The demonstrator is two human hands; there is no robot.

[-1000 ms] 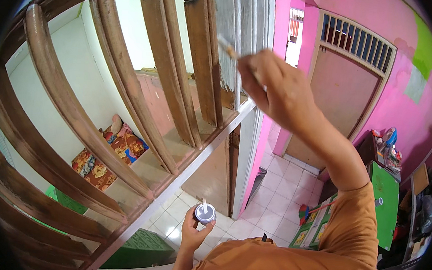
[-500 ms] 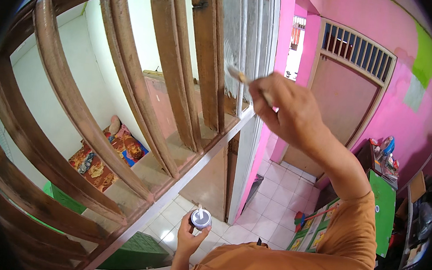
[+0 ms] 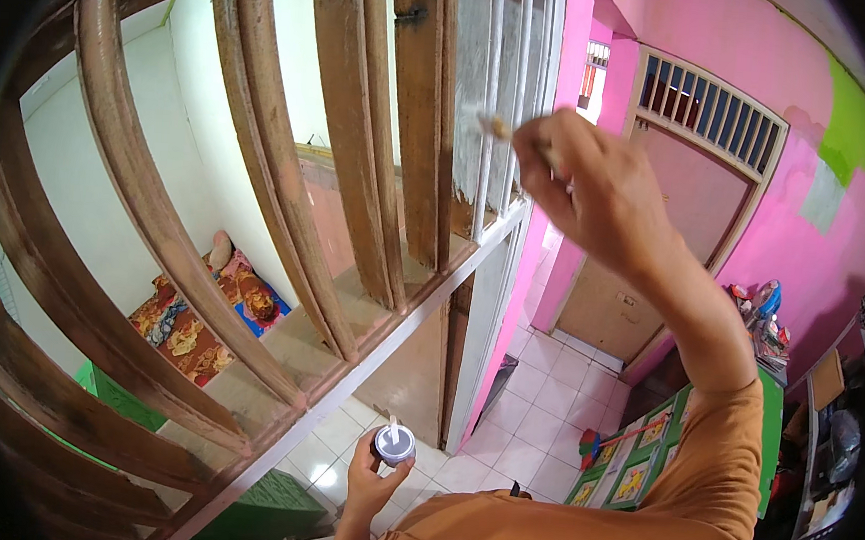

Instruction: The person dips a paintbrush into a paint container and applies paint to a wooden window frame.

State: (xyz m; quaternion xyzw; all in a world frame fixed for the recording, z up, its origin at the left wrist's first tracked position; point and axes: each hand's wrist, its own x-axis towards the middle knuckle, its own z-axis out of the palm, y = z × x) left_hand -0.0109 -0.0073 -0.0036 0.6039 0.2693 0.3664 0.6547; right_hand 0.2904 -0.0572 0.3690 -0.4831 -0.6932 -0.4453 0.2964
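Note:
My right hand (image 3: 594, 181) is raised, its fingers closed around a paintbrush (image 3: 496, 126). The bristle end points left, against or close to a board (image 3: 470, 102) coated in grey-white paint behind thin white bars (image 3: 519, 85); whether it touches is hard to tell. Bare brown wood shows at the foot of that board. Low in front of my body, my left hand (image 3: 375, 482) grips a small round paint can (image 3: 395, 446) from the side. A whitish stick or strip (image 3: 393, 429) stands up at the can's top.
Brown wooden slats (image 3: 250, 147) run along the left above a white-edged sill (image 3: 387, 352). Behind them lies patterned bedding (image 3: 198, 329). A closed door (image 3: 656, 225) is set in the pink wall (image 3: 816, 91). A green cabinet (image 3: 630, 459) and a cluttered shelf (image 3: 825, 398) stand at the right.
My right hand has moved slightly up and to the right with the paintbrush, as the view shifted a little. The left hand still holds the paint can low down.

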